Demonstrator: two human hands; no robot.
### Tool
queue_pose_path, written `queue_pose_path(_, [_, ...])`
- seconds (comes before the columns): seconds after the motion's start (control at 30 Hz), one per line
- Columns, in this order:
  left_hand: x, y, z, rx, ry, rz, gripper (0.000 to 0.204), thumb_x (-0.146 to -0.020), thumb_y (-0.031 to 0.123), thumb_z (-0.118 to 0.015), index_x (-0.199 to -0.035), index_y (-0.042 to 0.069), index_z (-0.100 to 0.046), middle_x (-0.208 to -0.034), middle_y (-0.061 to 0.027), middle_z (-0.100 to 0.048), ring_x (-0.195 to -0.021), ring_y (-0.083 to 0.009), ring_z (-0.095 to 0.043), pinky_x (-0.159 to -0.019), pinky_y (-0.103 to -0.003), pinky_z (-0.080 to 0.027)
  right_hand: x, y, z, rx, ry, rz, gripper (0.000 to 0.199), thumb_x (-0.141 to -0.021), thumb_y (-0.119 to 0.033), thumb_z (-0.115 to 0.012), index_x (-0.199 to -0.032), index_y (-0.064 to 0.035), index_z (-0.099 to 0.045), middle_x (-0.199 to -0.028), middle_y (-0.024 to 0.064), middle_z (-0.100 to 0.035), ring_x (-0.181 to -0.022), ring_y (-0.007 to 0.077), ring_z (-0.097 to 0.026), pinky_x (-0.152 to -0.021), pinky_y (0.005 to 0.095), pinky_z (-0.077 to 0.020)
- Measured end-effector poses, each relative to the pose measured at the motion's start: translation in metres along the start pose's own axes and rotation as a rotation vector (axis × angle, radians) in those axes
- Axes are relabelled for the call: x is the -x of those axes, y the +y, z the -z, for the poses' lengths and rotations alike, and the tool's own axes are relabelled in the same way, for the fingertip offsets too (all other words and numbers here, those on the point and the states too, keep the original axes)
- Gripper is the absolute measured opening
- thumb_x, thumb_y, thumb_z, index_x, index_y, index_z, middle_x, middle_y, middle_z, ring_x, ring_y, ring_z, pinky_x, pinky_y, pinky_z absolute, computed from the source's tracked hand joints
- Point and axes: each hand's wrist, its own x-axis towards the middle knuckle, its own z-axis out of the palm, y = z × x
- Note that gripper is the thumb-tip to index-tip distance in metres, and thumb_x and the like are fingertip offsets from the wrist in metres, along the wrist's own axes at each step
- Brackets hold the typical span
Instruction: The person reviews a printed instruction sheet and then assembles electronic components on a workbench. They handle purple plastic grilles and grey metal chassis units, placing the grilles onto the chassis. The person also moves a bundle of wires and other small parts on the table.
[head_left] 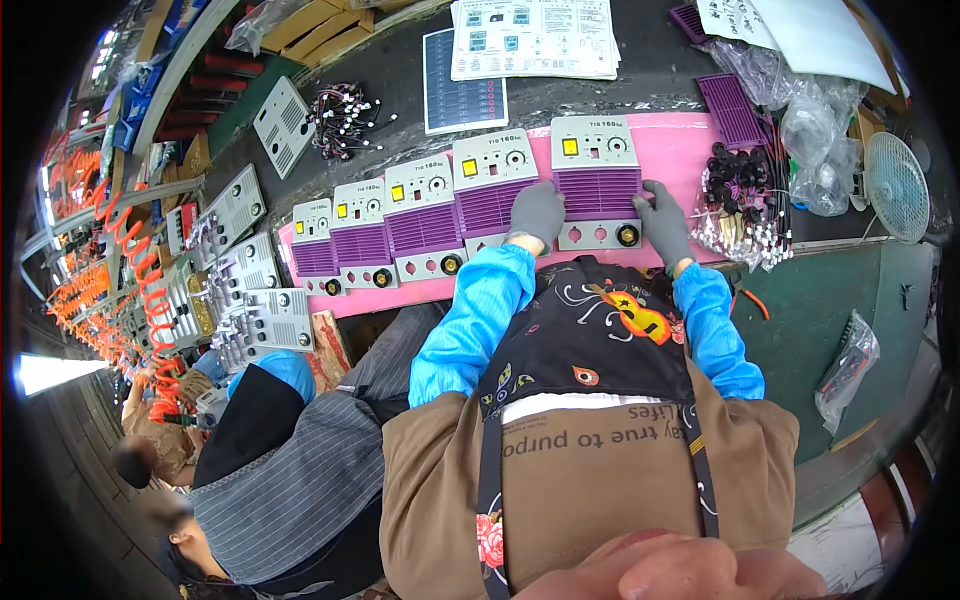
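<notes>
Fingers of both gloved hands flank panel.

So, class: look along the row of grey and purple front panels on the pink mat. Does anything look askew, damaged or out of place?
Nothing stands out. The grey and purple front panels lie face up, side by side along the pink mat. The left hand and right hand, both in grey gloves, rest on the sides of the rightmost panel.

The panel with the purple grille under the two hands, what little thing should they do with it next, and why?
Probably nudge the rightmost panel left, snug against its neighbour panel. The left hand and right hand, both in grey gloves, rest flat on its two sides on the pink mat, and the other panels sit edge to edge in a row.
</notes>
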Motion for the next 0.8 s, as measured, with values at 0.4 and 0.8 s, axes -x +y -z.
queue_pose_path(0.4, [-0.025, 0.030, 0.016, -0.117, -0.053, -0.048, 0.044, -0.094, 0.041, -0.060, -0.114, 0.003, -0.060, -0.098, -0.0221, -0.070, -0.093, -0.0396, -0.068, -0.081, -0.050, -0.053, -0.027, 0.002, 0.003, -0.224, 0.006, -0.114, 0.044, -0.091, -0.029, -0.069, -0.127, -0.0046, -0.058, -0.092, 0.0134, -0.069, -0.072, 0.0194, -0.067, -0.057, 0.0334, -0.0540])
queue_pose_path(0.8, [-0.019, 0.028, -0.001, 0.031, 0.006, -0.025, 0.060, -0.095, 0.037, -0.059, -0.137, -0.004, -0.044, -0.107, -0.0267, -0.066, -0.101, -0.0441, -0.066, -0.086, -0.050, -0.053, -0.023, 0.001, -0.004, -0.003, 0.152, 0.022, 0.063, -0.090, -0.033, -0.067, -0.145, -0.0100, -0.047, -0.110, 0.0201, -0.066, -0.092, 0.0311, -0.068, -0.083, 0.0409, -0.0540])
